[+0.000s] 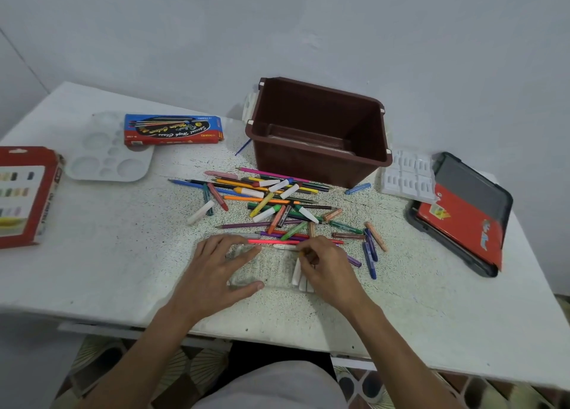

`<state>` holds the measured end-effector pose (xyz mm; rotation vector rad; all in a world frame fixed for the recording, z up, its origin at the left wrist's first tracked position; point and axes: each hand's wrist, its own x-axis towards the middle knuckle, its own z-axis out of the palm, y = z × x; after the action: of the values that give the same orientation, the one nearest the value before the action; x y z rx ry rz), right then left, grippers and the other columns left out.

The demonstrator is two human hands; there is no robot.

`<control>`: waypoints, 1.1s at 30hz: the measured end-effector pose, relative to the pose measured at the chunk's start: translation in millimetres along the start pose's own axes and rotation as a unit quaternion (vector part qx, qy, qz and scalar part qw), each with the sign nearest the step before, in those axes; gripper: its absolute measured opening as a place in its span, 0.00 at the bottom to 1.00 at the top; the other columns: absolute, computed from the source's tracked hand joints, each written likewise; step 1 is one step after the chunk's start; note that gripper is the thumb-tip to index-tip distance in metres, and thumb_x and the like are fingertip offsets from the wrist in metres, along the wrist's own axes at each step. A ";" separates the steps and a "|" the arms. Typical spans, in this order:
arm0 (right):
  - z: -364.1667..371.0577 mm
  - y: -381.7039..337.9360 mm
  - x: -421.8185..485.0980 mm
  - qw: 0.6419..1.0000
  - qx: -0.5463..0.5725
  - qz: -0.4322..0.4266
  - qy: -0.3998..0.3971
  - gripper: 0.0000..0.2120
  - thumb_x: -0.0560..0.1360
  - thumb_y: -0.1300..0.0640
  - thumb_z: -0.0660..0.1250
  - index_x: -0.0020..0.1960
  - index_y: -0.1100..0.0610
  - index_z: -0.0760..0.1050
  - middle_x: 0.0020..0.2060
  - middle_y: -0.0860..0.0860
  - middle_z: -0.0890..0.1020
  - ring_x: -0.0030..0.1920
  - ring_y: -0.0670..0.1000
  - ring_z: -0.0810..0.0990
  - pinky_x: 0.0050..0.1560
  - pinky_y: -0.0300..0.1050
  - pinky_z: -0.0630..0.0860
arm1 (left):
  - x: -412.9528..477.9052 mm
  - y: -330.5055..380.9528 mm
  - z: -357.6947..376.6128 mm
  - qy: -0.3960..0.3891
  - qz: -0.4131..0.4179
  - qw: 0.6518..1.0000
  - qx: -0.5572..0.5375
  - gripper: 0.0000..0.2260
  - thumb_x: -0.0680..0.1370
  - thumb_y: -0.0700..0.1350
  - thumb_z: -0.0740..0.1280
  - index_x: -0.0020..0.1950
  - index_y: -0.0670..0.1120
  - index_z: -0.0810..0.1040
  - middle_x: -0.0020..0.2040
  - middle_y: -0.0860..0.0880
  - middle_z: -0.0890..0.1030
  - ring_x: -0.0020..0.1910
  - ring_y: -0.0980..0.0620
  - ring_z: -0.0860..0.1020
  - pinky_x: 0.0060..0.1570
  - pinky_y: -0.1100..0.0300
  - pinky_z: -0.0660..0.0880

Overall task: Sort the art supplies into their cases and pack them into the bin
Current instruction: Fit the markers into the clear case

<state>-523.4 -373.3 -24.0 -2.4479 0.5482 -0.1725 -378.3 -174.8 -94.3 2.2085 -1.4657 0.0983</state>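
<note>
A heap of coloured pencils, markers and crayons [271, 205] lies on the white table in front of a brown plastic bin [317, 131]. A clear plastic tray [271, 270] sits near the front edge, with white crayons [297, 273] standing at its right end. My left hand [222, 263] holds the tray's left side, fingers spread over it and thumb at its near edge. My right hand [327, 266] pinches a small crayon over the tray's right end; the crayon is mostly hidden by my fingers.
A blue and red watercolour box [172, 130] and a white paint palette [105, 149] lie at the back left. A red crayon box [24, 192] sits at the far left. A white insert tray [407, 177] and a dark case with red cover [462, 214] are at the right.
</note>
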 end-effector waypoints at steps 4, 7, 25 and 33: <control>8.7 0.4 -2.9 0.999 -0.027 -0.042 -0.003 0.11 0.77 0.66 0.66 0.58 0.60 0.81 0.46 0.49 0.76 0.42 0.46 0.75 0.45 0.32 0.70 | 0.2 -0.3 -0.7 -0.001 0.000 1.000 0.005 0.29 0.75 0.70 0.61 0.67 0.53 0.78 0.63 0.51 0.75 0.62 0.48 0.71 0.59 0.50 0.67; 17.8 4.1 -6.9 0.997 -0.059 -0.058 0.007 0.10 0.76 0.66 0.66 0.56 0.62 0.80 0.47 0.52 0.75 0.44 0.52 0.76 0.47 0.38 0.71 | 0.2 0.2 -0.9 -0.005 0.000 1.000 0.008 0.29 0.75 0.70 0.60 0.68 0.54 0.78 0.63 0.51 0.75 0.62 0.48 0.71 0.60 0.50 0.67; 29.0 6.7 -21.4 0.958 -0.215 -0.161 0.096 0.06 0.76 0.61 0.66 0.47 0.58 0.81 0.47 0.50 0.81 0.43 0.49 0.69 0.45 0.45 0.71 | 0.9 0.0 -1.2 -0.004 0.004 1.000 0.022 0.29 0.75 0.71 0.59 0.67 0.54 0.78 0.63 0.52 0.75 0.62 0.48 0.72 0.61 0.51 0.65; 41.2 14.3 -35.2 0.971 -0.189 -0.102 0.101 0.14 0.80 0.55 0.60 0.60 0.59 0.78 0.58 0.53 0.77 0.54 0.54 0.74 0.55 0.48 0.73 | 1.9 0.4 -1.3 -0.003 0.005 1.000 0.022 0.29 0.76 0.71 0.59 0.68 0.54 0.78 0.64 0.51 0.75 0.62 0.48 0.72 0.61 0.52 0.64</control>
<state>-550.0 -346.3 -65.3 -2.8796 0.4472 -0.4421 -377.6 -176.0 -92.4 2.2391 -1.4908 0.1299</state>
